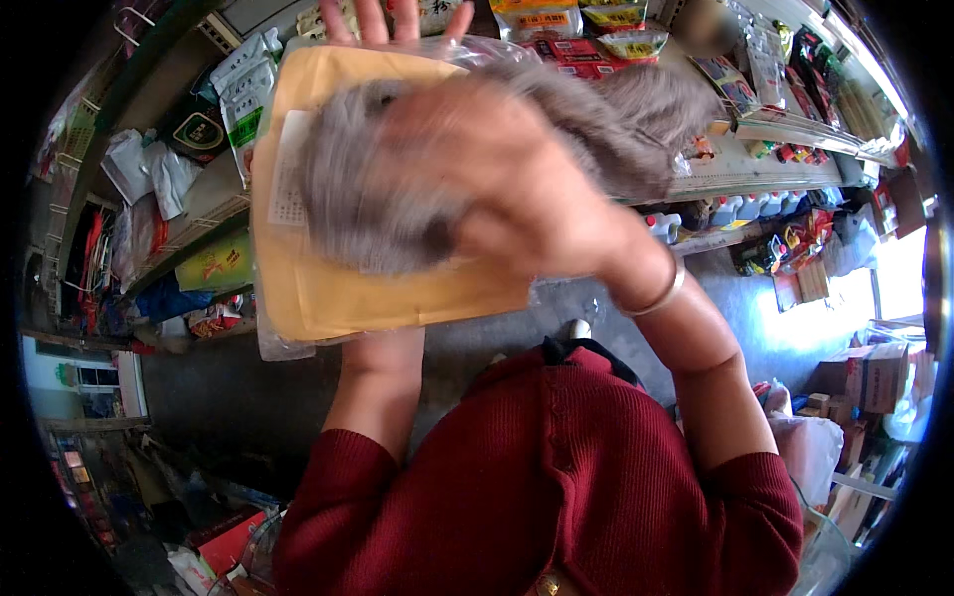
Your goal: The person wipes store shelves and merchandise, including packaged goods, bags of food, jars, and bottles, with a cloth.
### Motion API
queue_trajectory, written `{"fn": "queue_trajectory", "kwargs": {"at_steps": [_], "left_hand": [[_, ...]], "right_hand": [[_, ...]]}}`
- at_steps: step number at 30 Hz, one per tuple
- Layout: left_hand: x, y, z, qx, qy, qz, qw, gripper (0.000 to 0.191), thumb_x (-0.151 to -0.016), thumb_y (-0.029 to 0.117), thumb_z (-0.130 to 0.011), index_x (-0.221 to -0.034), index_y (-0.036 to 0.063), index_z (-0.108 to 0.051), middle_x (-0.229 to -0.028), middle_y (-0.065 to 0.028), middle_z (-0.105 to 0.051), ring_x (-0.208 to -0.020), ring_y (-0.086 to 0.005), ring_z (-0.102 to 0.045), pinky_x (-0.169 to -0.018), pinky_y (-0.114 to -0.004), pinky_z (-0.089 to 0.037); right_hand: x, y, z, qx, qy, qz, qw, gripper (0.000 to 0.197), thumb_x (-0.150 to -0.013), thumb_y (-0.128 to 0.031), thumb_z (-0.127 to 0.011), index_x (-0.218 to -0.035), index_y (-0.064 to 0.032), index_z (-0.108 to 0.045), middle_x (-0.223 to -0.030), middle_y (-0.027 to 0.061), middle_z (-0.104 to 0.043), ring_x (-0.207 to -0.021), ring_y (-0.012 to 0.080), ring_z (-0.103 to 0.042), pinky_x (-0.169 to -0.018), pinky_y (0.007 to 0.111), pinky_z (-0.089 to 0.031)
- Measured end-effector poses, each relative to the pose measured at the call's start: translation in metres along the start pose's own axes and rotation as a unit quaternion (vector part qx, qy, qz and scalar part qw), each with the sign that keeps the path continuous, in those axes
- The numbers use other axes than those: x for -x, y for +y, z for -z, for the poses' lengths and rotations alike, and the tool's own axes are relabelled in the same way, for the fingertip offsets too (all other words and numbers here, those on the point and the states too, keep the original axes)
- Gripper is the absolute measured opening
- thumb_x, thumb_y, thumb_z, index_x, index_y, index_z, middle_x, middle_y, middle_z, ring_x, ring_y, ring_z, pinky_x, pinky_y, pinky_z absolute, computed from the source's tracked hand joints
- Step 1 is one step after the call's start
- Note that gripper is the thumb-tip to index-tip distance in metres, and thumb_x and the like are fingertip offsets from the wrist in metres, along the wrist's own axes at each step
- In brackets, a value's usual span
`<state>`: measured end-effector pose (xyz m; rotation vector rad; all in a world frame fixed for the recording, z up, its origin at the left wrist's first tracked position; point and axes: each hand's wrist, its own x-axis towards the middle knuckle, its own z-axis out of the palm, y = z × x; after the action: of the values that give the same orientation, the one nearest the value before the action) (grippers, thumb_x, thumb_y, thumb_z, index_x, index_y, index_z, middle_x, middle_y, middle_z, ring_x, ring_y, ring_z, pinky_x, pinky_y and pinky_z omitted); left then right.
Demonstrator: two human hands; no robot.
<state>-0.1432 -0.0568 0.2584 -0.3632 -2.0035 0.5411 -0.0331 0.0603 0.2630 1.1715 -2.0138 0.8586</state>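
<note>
A flat yellow-brown package [387, 302] in a clear plastic wrapper lies across my left hand [399, 21], which bears it from beneath. The fingers of that hand stick out, spread, past the far edge, while the palm is hidden. A white printed label [287, 167] shows on the package's left part. On top, my right hand [514, 179] grips a bunched grey cloth [346, 186] against or just over the package's face; contact is unclear. Both hand and cloth are motion-blurred. The cloth's loose end trails off to the right over the shelf.
Ahead stand store shelves with food pouches [536, 21], silver-green bags [242, 97] and red packets [574, 56]. Jugs [727, 211] line a lower shelf at right. Cardboard boxes [876, 376] and a white plastic bag [809, 451] are at my right. Dark floor [223, 387] lies below.
</note>
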Motion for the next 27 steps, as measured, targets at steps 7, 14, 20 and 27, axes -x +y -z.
{"fn": "queue_trajectory", "kwargs": {"at_steps": [7,14,20,27], "left_hand": [[0.018,0.009,-0.062,-0.97,-0.095,-0.067,0.213,0.051,-0.089,0.052,-0.025,-0.133,0.0269,-0.025,-0.133,-0.0029,-0.039,-0.128,-0.0221,-0.029,-0.095,-0.07,-0.015],[0.05,-0.061,-0.086,-0.922,0.051,-0.317,0.214,0.038,-0.09,0.038,-0.039,-0.121,0.0162,-0.04,-0.106,-0.0095,-0.055,-0.1,-0.0248,-0.052,-0.086,-0.05,-0.04],[0.089,-0.01,-0.043,-0.878,0.244,-0.233,-0.341,0.03,-0.091,0.028,-0.044,-0.081,0.0026,-0.059,-0.071,-0.0065,-0.061,-0.07,-0.0144,-0.059,-0.066,-0.027,-0.047],[0.173,0.103,-0.1,-0.761,0.425,-0.194,-0.45,0.036,-0.091,0.034,-0.045,-0.08,0.0033,-0.06,-0.074,-0.0017,-0.061,-0.068,-0.0109,-0.057,-0.061,-0.026,-0.045]], "right_hand": [[0.088,-0.024,-0.021,0.051,-0.198,0.095,0.974,0.028,-0.066,-0.025,-0.054,-0.093,-0.026,-0.062,-0.114,-0.0088,-0.051,-0.108,0.0161,-0.043,-0.064,0.03,-0.038],[0.173,0.003,-0.021,0.028,-0.164,-0.267,0.949,0.03,-0.063,-0.005,-0.057,-0.091,-0.0125,-0.064,-0.097,0.0043,-0.057,-0.089,0.0275,-0.049,-0.081,0.038,-0.043],[0.254,-0.013,-0.007,0.001,-0.12,-0.454,0.883,0.036,-0.064,0.0,-0.051,-0.096,-0.0097,-0.064,-0.101,0.0095,-0.058,-0.093,0.0298,-0.051,-0.085,0.038,-0.041],[0.287,-0.026,-0.006,-0.041,-0.055,-0.571,0.818,0.039,-0.064,0.004,-0.044,-0.097,-0.0045,-0.063,-0.1,0.0146,-0.058,-0.097,0.0308,-0.053,-0.089,0.036,-0.039]]}}
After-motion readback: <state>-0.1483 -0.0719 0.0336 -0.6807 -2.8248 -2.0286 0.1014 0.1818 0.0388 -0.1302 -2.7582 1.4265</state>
